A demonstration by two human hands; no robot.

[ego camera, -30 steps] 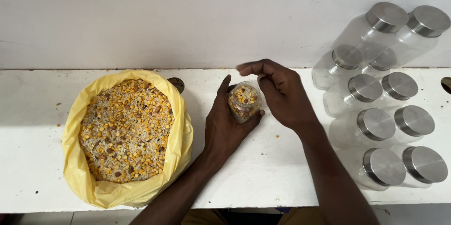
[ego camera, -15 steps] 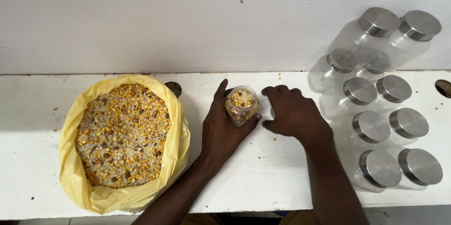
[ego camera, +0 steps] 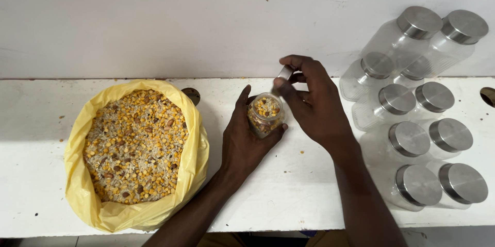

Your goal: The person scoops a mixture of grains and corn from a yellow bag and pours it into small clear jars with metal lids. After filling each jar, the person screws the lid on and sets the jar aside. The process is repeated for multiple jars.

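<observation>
My left hand (ego camera: 246, 138) is wrapped around a small clear jar (ego camera: 264, 114) that stands on the white shelf (ego camera: 289, 200), filled with mixed yellow grains. My right hand (ego camera: 315, 103) hovers just right of and above the jar's open mouth and pinches a round metal lid (ego camera: 284, 73) between thumb and fingers. The lid is held on edge, apart from the jar.
A yellow plastic bag (ego camera: 192, 159) of mixed grains and lentils sits open at the left. Several empty clear jars with metal lids (ego camera: 409, 138) are grouped at the right, some leaning on the white wall (ego camera: 154, 20). A few loose grains lie on the shelf.
My right hand went right toward the empty jars, then came back above the filled jar with a metal lid in its fingers. The left hand kept its hold on the jar.
</observation>
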